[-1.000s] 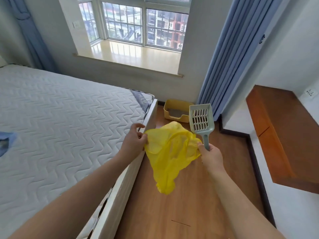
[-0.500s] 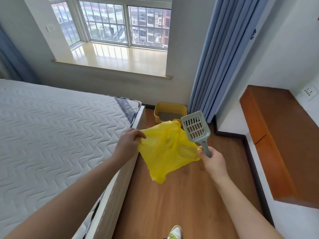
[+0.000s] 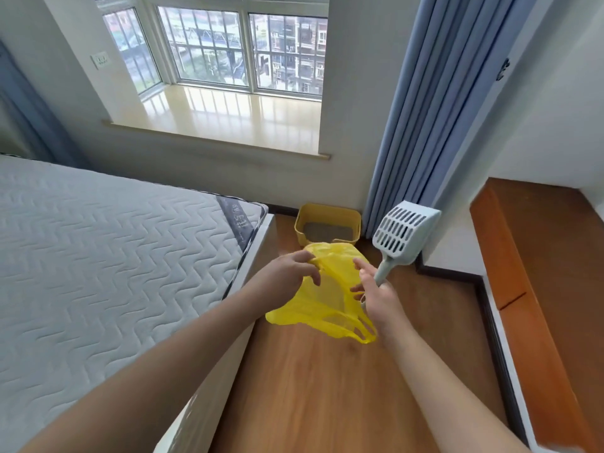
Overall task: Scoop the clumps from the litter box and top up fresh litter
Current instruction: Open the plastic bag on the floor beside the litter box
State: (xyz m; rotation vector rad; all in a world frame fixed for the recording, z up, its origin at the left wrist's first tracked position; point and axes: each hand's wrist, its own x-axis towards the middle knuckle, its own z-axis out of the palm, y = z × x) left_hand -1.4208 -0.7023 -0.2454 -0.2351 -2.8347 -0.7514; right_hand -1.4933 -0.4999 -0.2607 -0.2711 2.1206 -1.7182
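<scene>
Head view: the left hand pinches the top edge of a thin yellow bag between thumb and fingers, while the right hand grips the handle of a slotted grey-green scoop and reaches its free fingers toward the bag's other edge. The scoop head tilts toward one o'clock of that hand. The yellow litter box, grey litter showing inside, sits on the wooden floor at twelve o'clock of the hands, against the wall beside the blue curtain and well apart from both hands. The mattress fills the nine o'clock side.

Risks, as I judge them: the right hand does two jobs at once, so the scoop could slip or swing while its fingers work at the film. The bag is flimsy, and the scoop's edge could snag or tear it. If the mouth never opens properly, clumps could miss it and land on the floor. No fresh litter supply is visible.

Compared with half a second ago, the bag hangs lower with its handle loops trailing toward five o'clock. The left hand has shifted in over the bag's top. The scoop leans further right, and the litter box looks nearer and clear of the bag.
</scene>
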